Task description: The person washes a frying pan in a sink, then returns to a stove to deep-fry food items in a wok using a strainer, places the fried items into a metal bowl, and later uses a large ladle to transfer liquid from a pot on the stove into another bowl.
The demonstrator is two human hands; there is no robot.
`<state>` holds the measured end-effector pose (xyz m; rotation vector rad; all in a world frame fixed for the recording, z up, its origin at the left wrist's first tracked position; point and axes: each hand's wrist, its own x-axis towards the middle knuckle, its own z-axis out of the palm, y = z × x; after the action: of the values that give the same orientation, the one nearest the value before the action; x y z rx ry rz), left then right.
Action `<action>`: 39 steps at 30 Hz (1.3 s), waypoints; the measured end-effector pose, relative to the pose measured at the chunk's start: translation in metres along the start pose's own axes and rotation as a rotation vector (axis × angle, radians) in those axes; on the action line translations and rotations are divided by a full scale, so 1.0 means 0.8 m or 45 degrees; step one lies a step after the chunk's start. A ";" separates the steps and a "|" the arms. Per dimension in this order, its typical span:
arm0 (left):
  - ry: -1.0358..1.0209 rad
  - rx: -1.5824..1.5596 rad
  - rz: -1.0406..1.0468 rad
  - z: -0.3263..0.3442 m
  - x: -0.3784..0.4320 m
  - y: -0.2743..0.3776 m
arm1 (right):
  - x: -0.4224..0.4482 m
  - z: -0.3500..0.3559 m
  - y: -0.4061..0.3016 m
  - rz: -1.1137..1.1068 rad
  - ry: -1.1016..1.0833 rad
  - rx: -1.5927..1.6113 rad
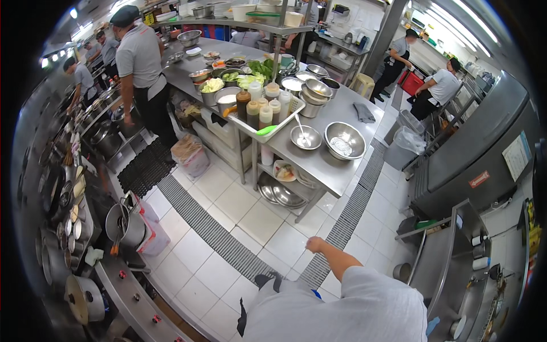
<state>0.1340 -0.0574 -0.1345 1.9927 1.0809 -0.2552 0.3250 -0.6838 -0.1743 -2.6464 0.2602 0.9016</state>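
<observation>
My right hand (315,244) hangs over the tiled floor at the end of my bent arm, apart from the worktable. It looks curled, but its fingers are too indistinct to read. My left hand is out of view. Beyond the right hand stands a stainless steel worktable (337,181). On its near end rest a large steel mixing bowl (344,141) and a smaller steel bowl (306,137) with a spoon in it. Beside them, a white plastic basket (295,112) holds several squeeze bottles and a green-handled utensil. Farther back are lettuce (263,68) and bowls of cut vegetables.
Floor drain grates (213,233) cross the white tiles. A large pot (124,226) and a lidded pot (85,299) stand left, by a steel counter (132,303). A co-worker (143,60) stands left of the table. At right are a refrigerator (474,141), a bin (399,151) and a steel sink counter (436,260).
</observation>
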 end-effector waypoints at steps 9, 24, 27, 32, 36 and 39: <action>0.097 -0.433 -0.068 -0.048 0.002 -0.035 | -0.039 0.013 0.009 0.317 -0.350 0.330; 0.358 -0.054 -0.483 0.029 -0.166 -0.157 | 0.055 -0.064 -0.102 0.184 -0.401 0.519; 0.428 -0.243 -0.657 0.056 -0.209 -0.161 | 0.069 -0.078 -0.142 0.160 -0.442 0.440; 0.431 -0.389 -0.784 0.101 -0.251 -0.145 | 0.109 -0.101 -0.199 -0.033 -0.490 0.377; 0.389 -0.418 -0.844 0.115 -0.267 -0.140 | 0.134 -0.102 -0.243 -0.076 -0.500 0.506; 0.432 -0.252 -0.818 0.121 -0.279 -0.150 | 0.135 -0.100 -0.270 -0.142 -0.554 0.425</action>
<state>-0.0749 -0.2296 -0.1483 1.4934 1.8769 -0.1350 0.5140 -0.5198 -0.1273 -2.0798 0.1374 1.2429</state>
